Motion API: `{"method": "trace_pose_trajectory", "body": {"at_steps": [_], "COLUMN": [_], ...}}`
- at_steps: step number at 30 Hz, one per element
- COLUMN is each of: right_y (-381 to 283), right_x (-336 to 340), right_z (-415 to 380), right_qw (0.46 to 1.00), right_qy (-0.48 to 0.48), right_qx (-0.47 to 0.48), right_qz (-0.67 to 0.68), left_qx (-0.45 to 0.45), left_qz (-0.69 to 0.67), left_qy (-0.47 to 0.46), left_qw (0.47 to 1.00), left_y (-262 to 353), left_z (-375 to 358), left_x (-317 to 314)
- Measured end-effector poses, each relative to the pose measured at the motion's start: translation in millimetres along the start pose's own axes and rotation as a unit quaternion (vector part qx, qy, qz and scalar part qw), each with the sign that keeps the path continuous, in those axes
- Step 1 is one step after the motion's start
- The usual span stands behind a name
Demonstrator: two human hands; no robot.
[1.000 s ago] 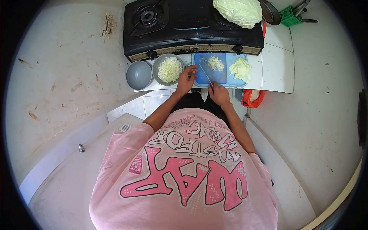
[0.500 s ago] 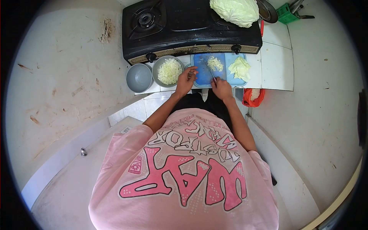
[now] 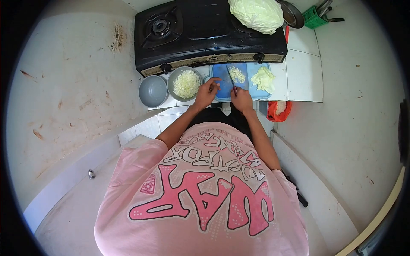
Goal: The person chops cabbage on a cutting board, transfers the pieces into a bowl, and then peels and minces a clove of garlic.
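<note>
My right hand (image 3: 242, 100) is closed round the handle of a knife (image 3: 231, 77), its blade pointing away from me over the blue cutting board (image 3: 220, 91). Just right of the blade lies a small heap of chopped cabbage (image 3: 237, 74). Pale cabbage leaves (image 3: 263, 79) rest on the board's lighter right part. My left hand (image 3: 208, 91) hovers at the board's left edge, fingers apart and holding nothing. Beside it stands a grey bowl (image 3: 171, 87) filled with chopped cabbage (image 3: 186, 84).
Left of the filled bowl is a second grey bowl (image 3: 153, 91). Behind the board stands a black gas stove (image 3: 205, 40) with a cabbage head (image 3: 257, 16) on its right side. A pan (image 3: 292, 13), a green basket (image 3: 314, 18) and a red bag (image 3: 273, 114) are to the right.
The knife has turned more upright and shifted slightly left of the chopped heap, with my right hand still on it. My left hand stays near the board's left edge. The whole view has shifted slightly.
</note>
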State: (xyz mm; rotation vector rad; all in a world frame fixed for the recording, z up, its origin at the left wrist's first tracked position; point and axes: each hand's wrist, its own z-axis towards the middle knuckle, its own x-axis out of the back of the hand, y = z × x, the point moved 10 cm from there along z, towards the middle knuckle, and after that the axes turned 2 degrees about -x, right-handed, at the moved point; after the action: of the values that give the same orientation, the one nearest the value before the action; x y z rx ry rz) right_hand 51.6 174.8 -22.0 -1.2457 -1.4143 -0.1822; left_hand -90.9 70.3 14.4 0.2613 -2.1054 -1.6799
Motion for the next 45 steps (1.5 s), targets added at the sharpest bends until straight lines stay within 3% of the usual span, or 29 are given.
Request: {"method": "trace_pose_trajectory", "body": {"at_steps": [5, 8, 13, 21, 24, 25, 26, 27, 31, 33, 35, 36, 37, 44, 45], "right_y": [-14.9, -20.1, -13.0, 7.7, 32.1, 51.6, 64.5, 68.1, 27.4, 15.1, 10.9, 11.4, 12.5, 50.2, 61.8], "right_x": [62.2, 88.5, 118.4, 149.3, 140.3, 118.0, 92.0, 69.7, 51.7, 49.8, 48.2, 49.1, 51.2, 79.9, 87.4], "right_z": [-11.9, -13.3, -18.8, -40.1, -38.9, -33.3, -29.3, -31.5, -32.4, -30.1, -30.8, -33.2, -36.1, -64.8, -67.7], "right_qw": [0.997, 0.993, 0.986, 0.990, 0.998, 0.993, 0.954, 0.883, 0.764, 0.737, 0.723, 0.733, 0.743, 0.763, 0.763], "right_qy": [0.011, 0.031, 0.033, -0.012, 0.010, -0.060, -0.129, -0.195, -0.272, -0.304, -0.319, -0.328, -0.335, -0.364, -0.345], "right_qx": [-0.008, 0.029, 0.060, 0.031, 0.026, -0.044, -0.112, -0.177, -0.222, -0.223, -0.231, -0.223, -0.215, -0.189, -0.201], "right_qz": [-0.078, -0.111, -0.150, -0.137, -0.060, 0.095, 0.246, 0.388, 0.541, 0.560, 0.568, 0.553, 0.538, 0.499, 0.509], "left_qx": [-0.106, -0.192, -0.174, -0.166, -0.117, -0.093, -0.070, -0.072, -0.105, -0.127, -0.114, -0.109, -0.035, 0.001, -0.034], "left_qz": [0.114, 0.235, 0.358, 0.340, 0.307, 0.277, 0.247, 0.215, 0.165, 0.205, 0.230, 0.242, 0.275, 0.291, 0.290], "left_qy": [-0.103, -0.245, -0.284, -0.244, -0.196, -0.166, -0.135, -0.139, -0.198, -0.238, -0.209, -0.197, -0.202, -0.091, -0.091], "left_qw": [0.983, 0.921, 0.872, 0.893, 0.924, 0.942, 0.957, 0.964, 0.961, 0.941, 0.944, 0.944, 0.939, 0.952, 0.952], "left_y": [62.3, 71.9, 44.4, 46.1, 43.4, 45.1, 46.9, 53.5, 85.2, 86.6, 80.1, 79.9, 55.9, 24.9, 31.0], "left_z": [13.0, 22.6, 63.7, 84.1, 86.9, 83.9, 79.4, 70.4, 34.5, 24.8, 24.6, 25.7, 31.5, 73.9, 80.4], "left_x": [-21.0, -60.3, -74.8, -62.6, -55.7, -52.1, -48.8, -53.5, -75.2, -87.4, -81.0, -80.3, -75.4, -57.1, -66.2]}}
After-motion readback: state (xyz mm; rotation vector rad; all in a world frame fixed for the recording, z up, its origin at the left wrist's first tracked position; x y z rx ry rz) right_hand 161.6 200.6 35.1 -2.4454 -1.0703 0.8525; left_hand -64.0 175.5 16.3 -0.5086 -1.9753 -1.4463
